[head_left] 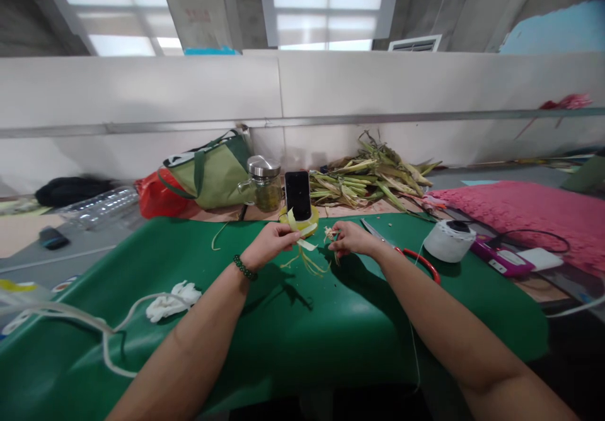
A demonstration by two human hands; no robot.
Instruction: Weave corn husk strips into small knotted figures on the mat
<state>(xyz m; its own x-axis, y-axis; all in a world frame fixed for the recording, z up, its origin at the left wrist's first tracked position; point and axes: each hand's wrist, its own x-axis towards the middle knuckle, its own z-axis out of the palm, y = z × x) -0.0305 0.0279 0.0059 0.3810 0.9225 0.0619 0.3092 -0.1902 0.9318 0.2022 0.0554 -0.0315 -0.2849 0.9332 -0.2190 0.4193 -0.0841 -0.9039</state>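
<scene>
My left hand [271,244], with a green bead bracelet at the wrist, pinches pale green corn husk strips [307,230] above the green mat [302,326]. Just right of it, my right hand [352,239] is closed on a small straw-coloured bundle [329,234], partly hidden by the fingers. Thin yellowish strands [312,265] hang or lie below and between the hands. Behind them a phone [298,195] stands upright on a yellow base. To the right of my right hand lie scissors [420,258] with red handles.
A pile of corn husks [373,178] lies behind the mat. Left of the phone are a lidded glass jar [265,184] and a green bag [212,169]. White string [449,241] on a spool stands right, near pink cloth [520,213]. Crumpled tissue [172,301] and a white cable [106,339] lie left.
</scene>
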